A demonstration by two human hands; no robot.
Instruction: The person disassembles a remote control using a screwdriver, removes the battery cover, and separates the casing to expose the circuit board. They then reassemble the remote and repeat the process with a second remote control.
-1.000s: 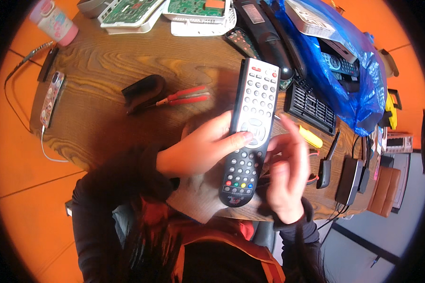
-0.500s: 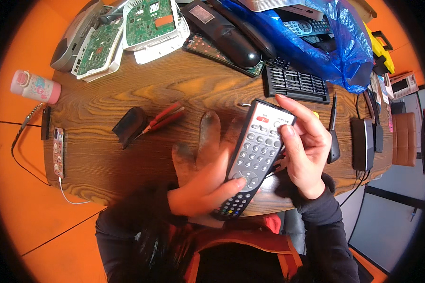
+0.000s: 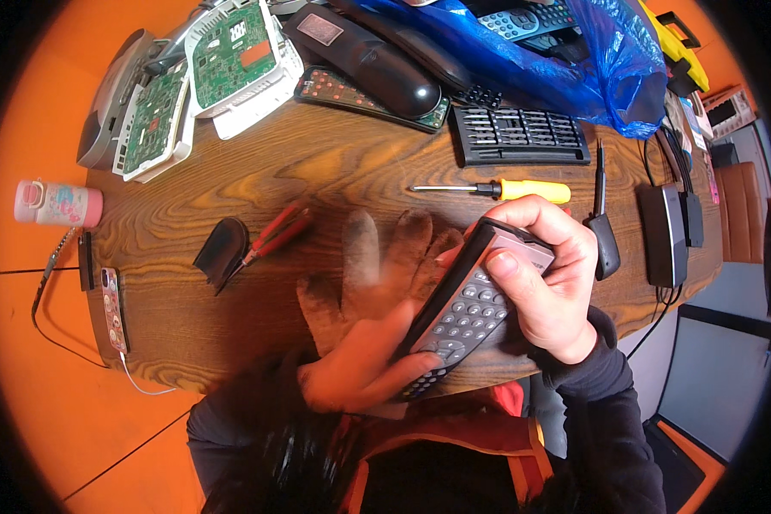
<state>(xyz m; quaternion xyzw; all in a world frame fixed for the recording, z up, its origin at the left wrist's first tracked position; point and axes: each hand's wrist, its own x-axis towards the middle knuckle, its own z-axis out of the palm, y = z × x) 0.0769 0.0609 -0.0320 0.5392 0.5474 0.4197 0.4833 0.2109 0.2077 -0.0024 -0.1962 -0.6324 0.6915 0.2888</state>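
Both of my hands hold a dark grey remote control [image 3: 464, 319] over the table's near edge, its button side facing up and its far end tipped. My left hand [image 3: 355, 364] is closed round the lower end, thumb on the keys. My right hand [image 3: 550, 278] grips the upper end, with the thumb pressed on the face and fingers behind it. Under and beside the left hand lies a worn work glove [image 3: 361, 253]. Beyond the right hand rests a screwdriver [image 3: 533, 190] with a yellow handle. Red-handled pliers [image 3: 274, 237] lie left of the glove, beside a curved black piece [image 3: 222, 244].
A bit set [image 3: 522, 135], a blue plastic bag [image 3: 621, 77] with remotes, a black handset [image 3: 368, 64] and opened cases with green circuit boards [image 3: 231, 56] fill the far side. A bottle [image 3: 60, 204] and phone [image 3: 113, 308] are left; a black adapter [image 3: 662, 236] is right.
The remote has turned and tipped, so its black side edge now shows. My right thumb has shifted over its upper face. The whole view has moved slightly, bringing the screwdriver into sight.
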